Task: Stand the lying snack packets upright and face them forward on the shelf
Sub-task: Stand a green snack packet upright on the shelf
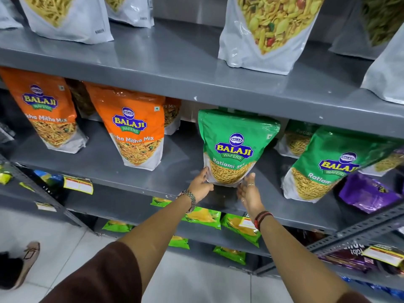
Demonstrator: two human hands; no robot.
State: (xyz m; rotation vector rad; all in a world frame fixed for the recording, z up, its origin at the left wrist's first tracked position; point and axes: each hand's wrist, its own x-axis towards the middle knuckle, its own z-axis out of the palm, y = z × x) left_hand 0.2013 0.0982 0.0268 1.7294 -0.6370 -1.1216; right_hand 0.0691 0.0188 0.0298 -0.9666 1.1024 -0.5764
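Observation:
A green Ratlami sev packet (235,147) stands upright on the grey middle shelf (175,171), label facing me. My left hand (200,185) grips its bottom left corner and my right hand (249,191) grips its bottom right corner. To its right a second green packet (328,165) leans to the left, with another green packet (298,138) behind it. On the left, two orange Mitha Mix packets (136,132) (47,112) stand upright, facing forward.
A purple packet (367,193) lies at the shelf's right end. White pouches (265,29) stand on the shelf above. Green packets (240,228) lie on the lower shelf. A perforated metal rack (358,228) juts out at the right. Someone's shoe (27,263) is on the tiled floor at the left.

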